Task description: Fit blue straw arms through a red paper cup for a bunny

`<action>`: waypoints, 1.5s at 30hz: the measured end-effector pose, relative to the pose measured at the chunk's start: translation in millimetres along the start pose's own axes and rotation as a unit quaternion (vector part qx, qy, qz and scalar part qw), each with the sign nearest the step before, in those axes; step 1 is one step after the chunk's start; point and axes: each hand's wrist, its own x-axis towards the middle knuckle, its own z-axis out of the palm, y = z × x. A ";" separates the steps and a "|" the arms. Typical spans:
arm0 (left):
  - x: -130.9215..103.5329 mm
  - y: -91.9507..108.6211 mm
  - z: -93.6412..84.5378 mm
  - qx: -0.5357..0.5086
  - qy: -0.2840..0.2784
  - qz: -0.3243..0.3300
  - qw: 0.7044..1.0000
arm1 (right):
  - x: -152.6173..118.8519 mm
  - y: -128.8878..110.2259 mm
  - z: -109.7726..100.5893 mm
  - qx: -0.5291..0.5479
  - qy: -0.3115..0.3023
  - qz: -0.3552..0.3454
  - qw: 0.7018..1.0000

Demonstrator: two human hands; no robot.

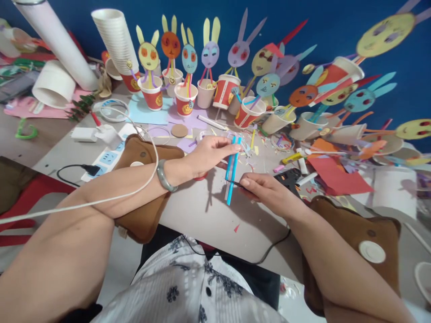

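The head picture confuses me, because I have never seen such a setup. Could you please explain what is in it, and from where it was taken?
There is no machine here, only a person's bare left hand and right hand. A camera worn on the head looks forward and down, so the forearms reach away from you. The left hand holds two blue straws near their upper ends. The right hand holds a thin dark tool across them; its exact type is hard to tell. On the table stand paper cups with rabbit-eared faces. Red paper and a power strip also lie there.
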 end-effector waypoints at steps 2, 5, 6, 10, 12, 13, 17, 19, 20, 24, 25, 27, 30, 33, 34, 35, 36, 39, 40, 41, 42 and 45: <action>0.2 -0.7 -0.4 0.000 -0.007 0.002 1.000 | 0.4 0.2 -0.2 0.001 0.001 -0.003 1.000; 0.5 -1.2 -1.0 0.001 -0.012 0.004 1.000 | 1.1 1.0 -0.7 0.006 0.001 -0.009 1.000; 0.5 -1.3 -1.1 0.000 -0.012 0.004 1.000 | 1.4 1.5 -0.9 0.008 0.000 -0.009 1.000; 0.5 -1.5 -1.4 0.003 -0.009 0.001 1.000 | 2.5 4.2 -2.5 0.006 -0.005 -0.010 1.000; 0.2 -1.4 -1.2 0.003 -0.009 0.002 1.000 | 2.8 5.4 -3.5 0.008 -0.008 -0.011 1.000; 0.1 -1.3 -1.0 0.003 -0.008 0.002 1.000 | 2.9 5.8 -4.0 0.008 -0.009 -0.010 1.000; -0.6 -0.6 0.2 0.002 -0.005 -0.001 1.000 | 3.3 5.9 -4.9 0.009 -0.009 -0.002 1.000; -0.6 -0.7 0.5 0.002 -0.005 -0.002 1.000 | 3.4 5.5 -4.8 0.013 -0.009 0.000 1.000; -0.5 -1.0 0.5 0.002 -0.004 -0.002 1.000 | 3.4 5.4 -4.8 0.014 -0.007 0.000 1.000; 1.1 -3.0 -1.4 0.007 -0.011 0.006 1.000 | 2.9 5.8 -4.9 0.014 0.000 0.006 1.000; 1.7 -3.6 -2.2 0.009 -0.015 0.009 1.000 | 2.8 6.0 -5.1 0.011 0.003 0.008 1.000; 2.7 -4.6 -3.5 0.013 -0.019 0.013 1.000 | 3.0 6.7 -5.5 0.003 0.007 0.009 1.000; 3.5 -5.1 -4.4 0.012 -0.017 0.013 1.000 | 4.3 8.9 -6.7 -0.005 0.004 0.001 1.000; 3.1 -4.5 -4.1 0.007 -0.016 0.011 1.000 | 6.4 14.1 -8.9 0.010 -0.007 -0.012 1.000; 2.9 -4.1 -4.0 0.004 -0.015 0.011 1.000 | 7.2 16.4 -9.8 0.023 -0.003 -0.021 1.000; 2.6 -3.9 -3.9 0.002 -0.014 0.012 1.000 | 7.9 18.7 -10.6 0.038 0.008 -0.034 0.999; 2.4 -3.7 -3.9 0.000 -0.013 0.013 1.000 | 8.5 20.7 -11.1 0.054 0.026 -0.050 0.997; 1.8 -3.7 -4.1 -0.001 -0.016 0.015 1.000 | 9.5 22.4 -9.6 0.075 0.099 -0.076 0.989; 1.6 -3.8 -4.0 0.000 -0.016 0.014 1.000 | 9.4 21.2 -7.8 0.079 0.120 -0.073 0.987; 1.4 -4.0 -3.8 0.001 -0.015 0.014 1.000 | 9.1 19.1 -5.3 0.085 0.137 -0.067 0.985; 1.1 -4.2 -3.5 0.004 -0.013 0.015 1.000 | 8.7 16.6 -2.3 0.095 0.150 -0.060 0.982; -0.7 -4.6 -2.0 0.015 -0.011 0.022 1.000 | 6.8 9.6 8.2 0.117 0.180 -0.056 0.975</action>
